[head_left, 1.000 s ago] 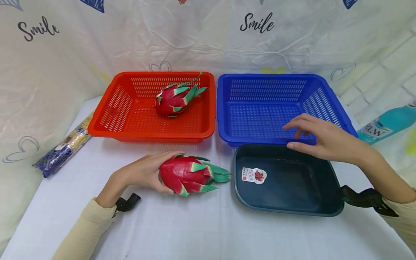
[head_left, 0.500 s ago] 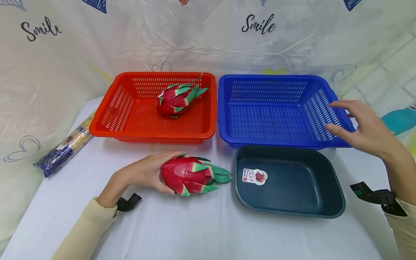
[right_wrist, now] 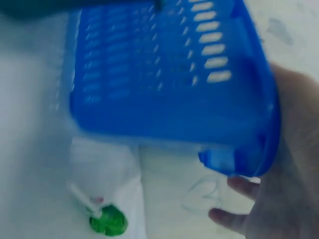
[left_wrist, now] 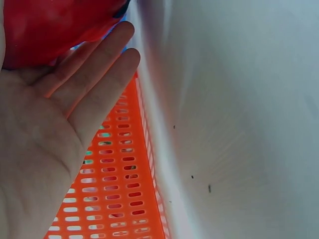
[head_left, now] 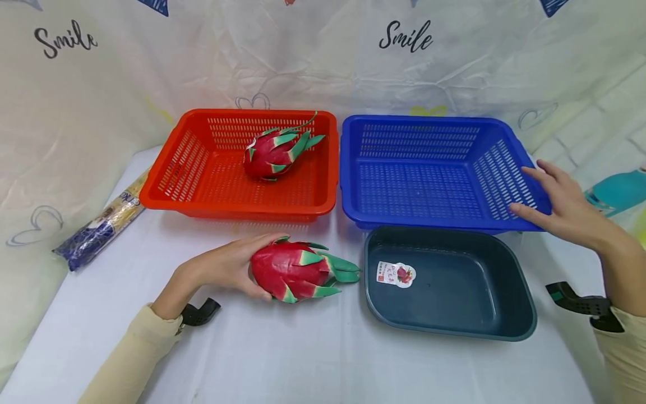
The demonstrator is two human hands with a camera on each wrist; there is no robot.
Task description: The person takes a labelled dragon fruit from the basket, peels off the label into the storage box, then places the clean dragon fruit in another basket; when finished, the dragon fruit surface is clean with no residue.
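Observation:
On the white table, my left hand point(head_left: 224, 266) grips the blunt left end of a large red dragon fruit point(head_left: 290, 272), whose green leaf tips point right. In the left wrist view, the palm point(left_wrist: 40, 149) and extended fingers lie against the red fruit point(left_wrist: 55, 30). At the right rim of a blue basket point(head_left: 419, 220) is my right hand point(head_left: 570, 210), thumb and fingers spread. The right wrist view has that hand point(right_wrist: 286, 194) alongside the basket's rim point(right_wrist: 271, 114); whether it touches cannot be told.
A red basket point(head_left: 242, 211) holds another dragon fruit point(head_left: 267, 157). In front of the blue basket stands a dark tray point(head_left: 444, 297) with a sticker inside. A long plastic packet point(head_left: 108, 224) lies at left, a teal bottle point(head_left: 618, 191) at right.
My right hand has moved right, from above the dark tray to the blue basket's right rim. The left hand keeps its grip on the dragon fruit in the same place.

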